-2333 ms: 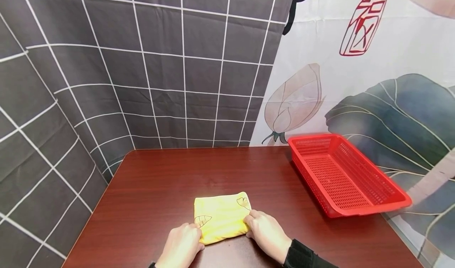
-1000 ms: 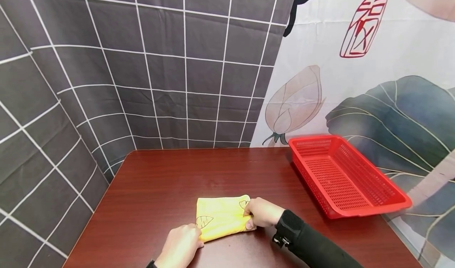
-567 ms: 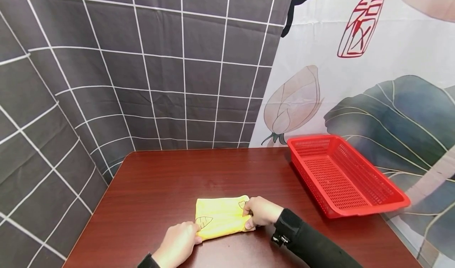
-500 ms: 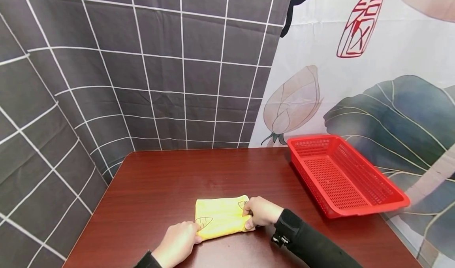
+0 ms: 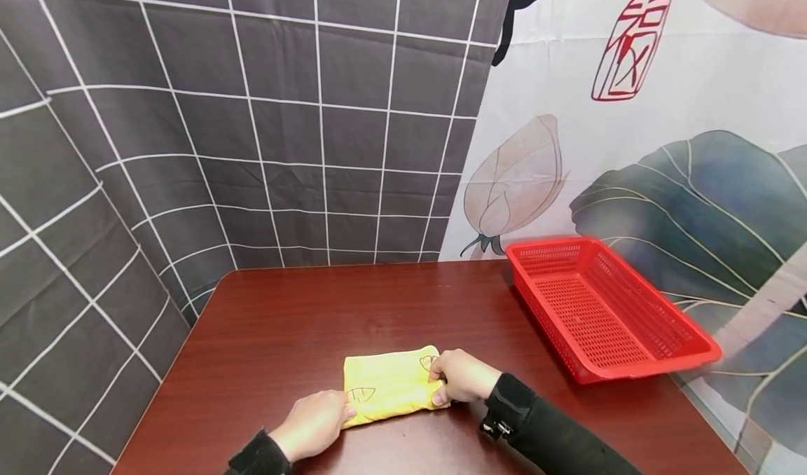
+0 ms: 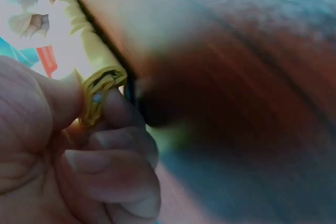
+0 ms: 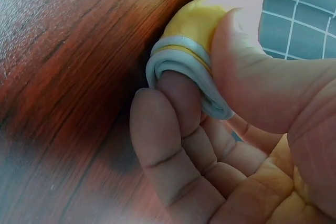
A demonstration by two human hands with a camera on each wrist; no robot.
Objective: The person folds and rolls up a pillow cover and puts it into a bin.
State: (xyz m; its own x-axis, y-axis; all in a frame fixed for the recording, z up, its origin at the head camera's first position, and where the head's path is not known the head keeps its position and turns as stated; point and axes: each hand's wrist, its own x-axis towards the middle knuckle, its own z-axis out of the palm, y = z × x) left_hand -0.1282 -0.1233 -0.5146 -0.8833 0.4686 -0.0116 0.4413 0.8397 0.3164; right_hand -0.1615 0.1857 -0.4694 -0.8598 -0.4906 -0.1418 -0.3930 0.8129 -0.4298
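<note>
A folded yellow cloth (image 5: 386, 385) with outlined leaf-like prints lies on the brown table in front of me. My left hand (image 5: 312, 422) pinches its near left corner; in the left wrist view the thumb and fingers close on the layered end of the yellow cloth (image 6: 97, 51). At the right end, my right hand (image 5: 463, 377) grips the cloth between thumb and fingers. The right wrist view shows a pale bound edge (image 7: 173, 59) rolled around a fingertip, with the thumb on the outside. The right hand hides part of the cloth's right end.
A red perforated plastic basket (image 5: 614, 314) stands at the table's right side, with nothing in it. Behind the brown wooden table (image 5: 302, 307) hang a dark grey gridded curtain (image 5: 271, 125) and a white printed one (image 5: 523, 97) with flowers and leaves.
My right hand has moved from the cloth's near right corner to a grip farther up its right end. The left hand has shifted slightly left, still holding its corner.
</note>
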